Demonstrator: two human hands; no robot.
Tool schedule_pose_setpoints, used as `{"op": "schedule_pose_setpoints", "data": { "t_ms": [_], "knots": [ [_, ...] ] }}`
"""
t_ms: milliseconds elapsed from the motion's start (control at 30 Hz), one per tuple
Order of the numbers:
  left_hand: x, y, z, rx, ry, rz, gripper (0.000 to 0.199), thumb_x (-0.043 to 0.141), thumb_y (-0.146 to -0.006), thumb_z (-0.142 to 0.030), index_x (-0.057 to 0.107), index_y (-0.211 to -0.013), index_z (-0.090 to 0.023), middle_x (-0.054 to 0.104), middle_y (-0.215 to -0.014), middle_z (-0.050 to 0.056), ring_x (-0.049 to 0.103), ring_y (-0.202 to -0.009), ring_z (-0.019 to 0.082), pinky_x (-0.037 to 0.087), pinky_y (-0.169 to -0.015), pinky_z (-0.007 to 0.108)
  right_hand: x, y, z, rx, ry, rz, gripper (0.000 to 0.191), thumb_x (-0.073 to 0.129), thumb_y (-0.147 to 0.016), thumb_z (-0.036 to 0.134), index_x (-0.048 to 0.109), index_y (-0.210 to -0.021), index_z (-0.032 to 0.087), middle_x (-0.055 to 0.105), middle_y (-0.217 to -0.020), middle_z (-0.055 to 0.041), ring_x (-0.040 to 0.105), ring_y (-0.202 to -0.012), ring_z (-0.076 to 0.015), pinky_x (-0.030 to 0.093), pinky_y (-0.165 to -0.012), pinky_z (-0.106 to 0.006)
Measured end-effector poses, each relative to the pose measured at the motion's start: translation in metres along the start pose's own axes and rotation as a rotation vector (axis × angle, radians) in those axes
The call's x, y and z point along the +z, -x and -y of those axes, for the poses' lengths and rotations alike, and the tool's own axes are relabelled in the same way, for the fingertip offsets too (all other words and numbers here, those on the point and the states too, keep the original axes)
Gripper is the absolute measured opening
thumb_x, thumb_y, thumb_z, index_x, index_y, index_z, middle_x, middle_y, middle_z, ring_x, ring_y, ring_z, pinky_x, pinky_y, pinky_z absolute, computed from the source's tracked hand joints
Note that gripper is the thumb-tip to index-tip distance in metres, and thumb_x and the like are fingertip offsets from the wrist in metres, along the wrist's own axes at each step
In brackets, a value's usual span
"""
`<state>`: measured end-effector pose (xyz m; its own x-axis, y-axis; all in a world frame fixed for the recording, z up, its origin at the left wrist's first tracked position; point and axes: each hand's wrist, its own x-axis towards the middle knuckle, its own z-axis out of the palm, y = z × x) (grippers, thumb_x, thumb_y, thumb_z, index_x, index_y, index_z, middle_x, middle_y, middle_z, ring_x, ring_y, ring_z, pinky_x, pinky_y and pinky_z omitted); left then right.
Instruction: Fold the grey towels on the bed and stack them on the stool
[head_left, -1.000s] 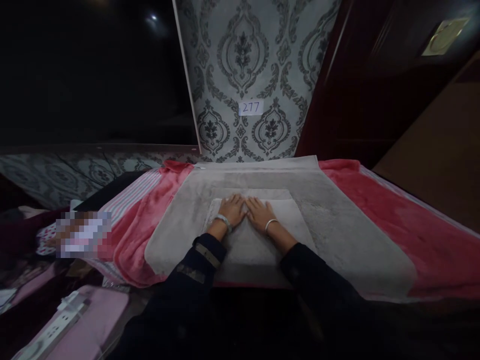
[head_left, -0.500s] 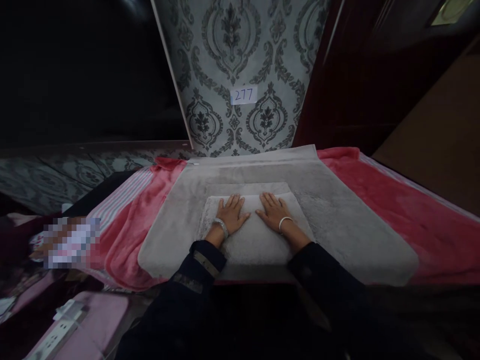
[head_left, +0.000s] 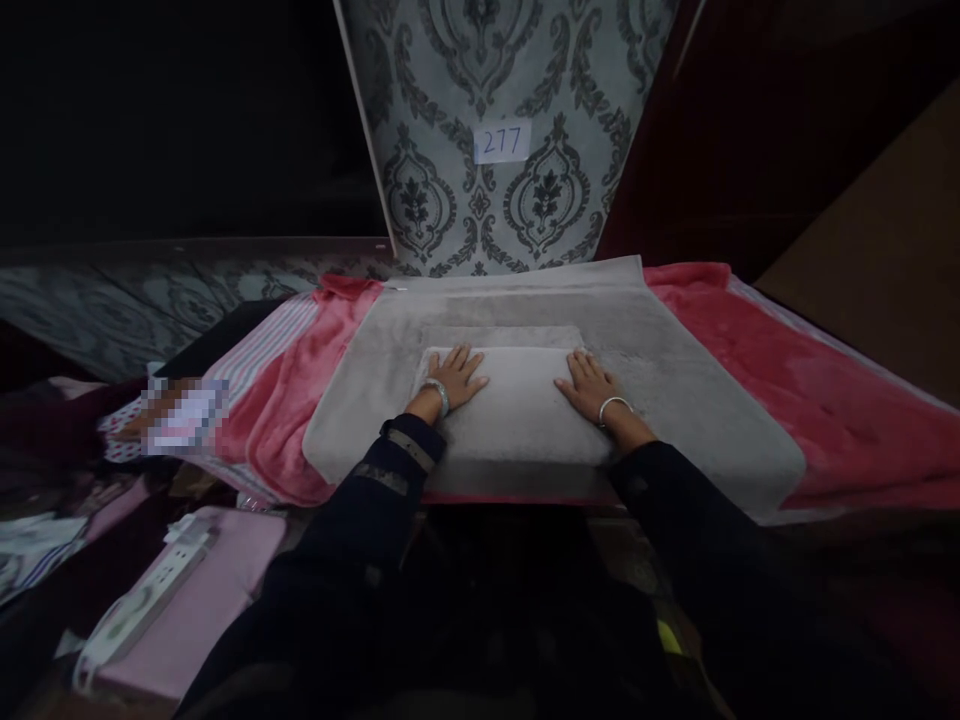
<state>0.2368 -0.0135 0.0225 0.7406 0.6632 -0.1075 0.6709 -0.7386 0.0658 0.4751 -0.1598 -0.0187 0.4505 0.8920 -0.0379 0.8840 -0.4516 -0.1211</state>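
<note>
A folded light-grey plush cloth (head_left: 521, 410) lies flat on a larger grey plush cloth (head_left: 705, 440). My left hand (head_left: 454, 375), wearing a bracelet, rests palm down near its left edge with fingers spread. Toward its right edge, my right hand (head_left: 589, 388) presses flat in the same way, with a bangle on the wrist. Neither hand grips anything. A pale strip of the grey pile shows just beyond the folded cloth. Beneath the larger cloth a red blanket (head_left: 847, 420) spreads out on both sides.
A striped cloth (head_left: 274, 345) lies at the left. Below it, a white power strip (head_left: 150, 600) sits on a pink surface (head_left: 217, 600). Patterned wallpaper (head_left: 480, 230) carries a paper marked 277 (head_left: 502, 141). A large dark screen (head_left: 180, 120) is at upper left.
My hands have moved farther apart along the folded cloth, the right one sliding rightward toward its edge. The whole view has tilted down slightly.
</note>
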Motion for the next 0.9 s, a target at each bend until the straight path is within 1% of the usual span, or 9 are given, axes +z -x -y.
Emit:
{"op": "schedule_pose_setpoints", "data": {
  "t_ms": [133, 233, 300, 400, 467, 567, 667, 767, 900],
  "knots": [
    [0.004, 0.035, 0.012, -0.038, 0.007, -0.03, 0.063, 0.031, -0.101, -0.051, 0.029, -0.156, -0.022, 0.019, -0.166, 0.009, 0.017, -0.153, 0.026, 0.014, -0.121, 0.059, 0.001, -0.001, -0.001, -0.012, -0.002, -0.028, 0.073, 0.021, -0.099, 0.053, 0.022, -0.159, 0.012, 0.012, -0.167, -0.0132, 0.012, -0.153, -0.029, 0.028, -0.117, -0.053],
    [0.018, 0.072, 0.01, -0.083, 0.014, -0.159, 0.064, 0.033, -0.1, -0.051, 0.033, -0.155, -0.017, 0.025, -0.164, 0.012, 0.021, -0.152, 0.028, 0.02, -0.121, 0.059, -0.005, 0.002, 0.001, 0.009, 0.004, -0.012, 0.071, 0.022, -0.099, 0.05, 0.022, -0.159, 0.011, 0.014, -0.166, -0.0137, 0.012, -0.153, -0.0294, 0.029, -0.116, -0.056],
    [0.03, 0.094, 0.006, -0.119, 0.012, -0.262, 0.064, 0.034, -0.1, -0.049, 0.035, -0.154, -0.015, 0.028, -0.163, 0.013, 0.021, -0.152, 0.028, 0.022, -0.12, 0.059, -0.013, 0.009, 0.012, 0.043, 0.021, -0.006, 0.069, 0.023, -0.1, 0.048, 0.026, -0.157, 0.01, 0.015, -0.166, -0.0143, 0.011, -0.153, -0.0302, 0.028, -0.116, -0.058],
    [0.044, 0.112, 0.0, -0.16, 0.011, -0.36, 0.059, 0.034, -0.1, -0.043, 0.04, -0.151, -0.013, 0.033, -0.161, 0.013, 0.025, -0.151, 0.029, 0.026, -0.119, 0.057, -0.025, 0.028, 0.054, -0.017, 0.042, -0.106, 0.065, 0.026, -0.1, 0.042, 0.031, -0.155, 0.008, 0.02, -0.164, -0.016, 0.011, -0.152, -0.0315, 0.024, -0.117, -0.059],
    [0.048, 0.115, -0.002, -0.168, 0.014, -0.377, 0.056, 0.035, -0.099, -0.038, 0.042, -0.149, -0.012, 0.036, -0.159, 0.013, 0.029, -0.149, 0.029, 0.03, -0.118, 0.055, -0.026, 0.046, 0.098, -0.189, 0.031, -0.16, 0.061, 0.028, -0.1, 0.037, 0.032, -0.155, 0.011, 0.022, -0.164, -0.0143, 0.014, -0.152, -0.0297, 0.022, -0.118, -0.058],
    [0.049, 0.112, 0.001, -0.163, 0.012, -0.366, 0.055, 0.039, -0.096, -0.03, 0.044, -0.148, -0.011, 0.039, -0.158, 0.014, 0.033, -0.147, 0.028, 0.033, -0.116, 0.052, -0.013, 0.072, 0.163, -0.488, -0.017, -0.121, 0.057, 0.029, -0.1, 0.033, 0.035, -0.154, 0.016, 0.028, -0.163, -0.0091, 0.02, -0.151, -0.0258, 0.022, -0.119, -0.054],
    [0.052, 0.111, 0.005, -0.143, 0.0, -0.378, 0.055, 0.041, -0.095, -0.026, 0.046, -0.147, -0.012, 0.041, -0.157, 0.014, 0.035, -0.146, 0.027, 0.035, -0.115, 0.048, 0.008, 0.088, 0.194, -0.57, -0.065, -0.133, 0.058, 0.029, -0.101, 0.035, 0.035, -0.154, 0.013, 0.031, -0.161, -0.01, 0.025, -0.15, -0.0247, 0.022, -0.119, -0.051],
    [0.056, 0.113, 0.007, -0.129, -0.012, -0.425, 0.053, 0.039, -0.096, -0.027, 0.046, -0.147, -0.013, 0.042, -0.156, 0.014, 0.036, -0.146, 0.027, 0.035, -0.115, 0.049, 0.024, 0.09, 0.181, -0.567, -0.062, -0.207, 0.061, 0.033, -0.101, 0.041, 0.037, -0.153, 0.01, 0.033, -0.16, -0.0122, 0.026, -0.149, -0.0263, 0.021, -0.12, -0.051],
    [0.059, 0.114, 0.008, -0.108, -0.004, -0.476, 0.053, 0.039, -0.096, -0.027, 0.047, -0.146, -0.013, 0.044, -0.155, 0.013, 0.038, -0.145, 0.028, 0.036, -0.115, 0.05, 0.034, 0.09, 0.125, -0.411, 0.004, -0.306, 0.062, 0.036, -0.099, 0.045, 0.042, -0.15, 0.009, 0.036, -0.158, -0.0149, 0.029, -0.147, -0.0294, 0.025, -0.117, -0.052]
  ]
}}
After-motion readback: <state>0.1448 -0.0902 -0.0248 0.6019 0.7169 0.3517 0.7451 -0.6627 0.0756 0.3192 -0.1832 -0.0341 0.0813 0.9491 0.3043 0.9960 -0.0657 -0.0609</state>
